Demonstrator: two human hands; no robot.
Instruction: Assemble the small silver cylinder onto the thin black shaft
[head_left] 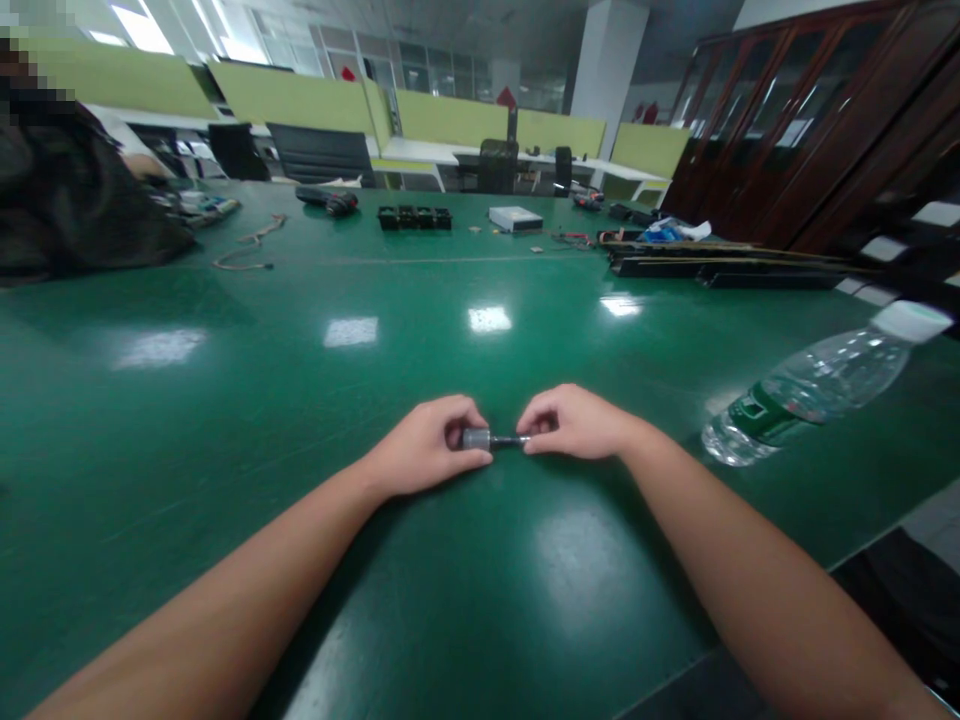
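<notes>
My left hand (431,445) is closed around a small grey cylinder (477,439), its thumb and fingers on either side. A thin dark rod (508,441) runs from the cylinder's right end toward my right hand (566,425). The fingertips of my right hand pinch the rod's far end. Both hands are low over the green table (420,560), near the middle of the view. The cylinder and rod lie roughly level. What the curled fingers cover is hidden.
A clear water bottle (814,390) stands at the right. Farther back are a black block row (414,217), a white box (515,219), black rails (720,266) and a cord (251,245). A person's dark sleeve (82,190) rests at the far left.
</notes>
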